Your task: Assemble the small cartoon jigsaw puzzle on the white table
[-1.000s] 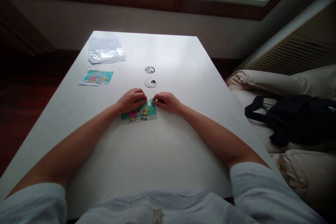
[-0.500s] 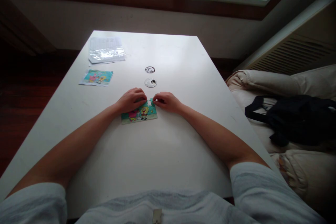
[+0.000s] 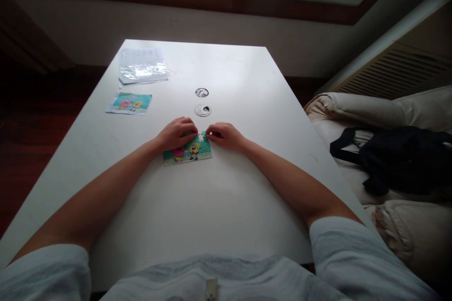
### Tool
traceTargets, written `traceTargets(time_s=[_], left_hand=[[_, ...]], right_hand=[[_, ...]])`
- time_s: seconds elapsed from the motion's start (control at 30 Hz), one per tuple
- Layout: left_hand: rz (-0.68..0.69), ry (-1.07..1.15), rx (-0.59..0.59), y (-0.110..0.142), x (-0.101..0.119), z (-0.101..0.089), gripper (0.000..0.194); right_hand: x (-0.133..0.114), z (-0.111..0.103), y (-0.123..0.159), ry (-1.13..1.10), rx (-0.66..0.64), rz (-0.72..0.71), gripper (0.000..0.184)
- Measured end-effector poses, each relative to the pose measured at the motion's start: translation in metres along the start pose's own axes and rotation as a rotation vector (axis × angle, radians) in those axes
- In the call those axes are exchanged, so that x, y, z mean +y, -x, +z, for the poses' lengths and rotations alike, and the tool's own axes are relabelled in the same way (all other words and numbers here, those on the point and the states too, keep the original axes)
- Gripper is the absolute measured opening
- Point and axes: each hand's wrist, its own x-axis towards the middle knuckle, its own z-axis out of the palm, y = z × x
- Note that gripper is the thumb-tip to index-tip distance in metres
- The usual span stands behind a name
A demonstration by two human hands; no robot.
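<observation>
A small jigsaw puzzle (image 3: 194, 151) with yellow and pink cartoon figures on teal lies flat on the white table. Along its top edge, right of the middle, a jagged white gap shows. My left hand (image 3: 176, 133) rests over the puzzle's upper left part, fingers curled and pressed down on it, covering that corner. At the upper right edge my right hand (image 3: 226, 136) has thumb and fingers pinched together at a jigsaw puzzle piece, which the fingertips mostly hide. Only a narrow space separates the two hands, with the gap between them.
Left of the hands lies a printed picture (image 3: 132, 103) of the same cartoon scene. Behind it are papers in a clear plastic sleeve (image 3: 143, 67). Two round table inserts (image 3: 202, 110) sit beyond the puzzle. A cream sofa (image 3: 349, 108) with a dark garment (image 3: 399, 160) stands right of the table.
</observation>
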Motion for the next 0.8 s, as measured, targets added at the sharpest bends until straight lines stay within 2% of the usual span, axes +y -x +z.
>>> traceTargets(time_s=[0.8], left_hand=[[0.012,-0.008,0.010,0.0004,-0.0016,0.0008,0.021]], right_hand=[[-0.0017,0.0001,-0.0008,-0.029,0.017,-0.011,0.010]])
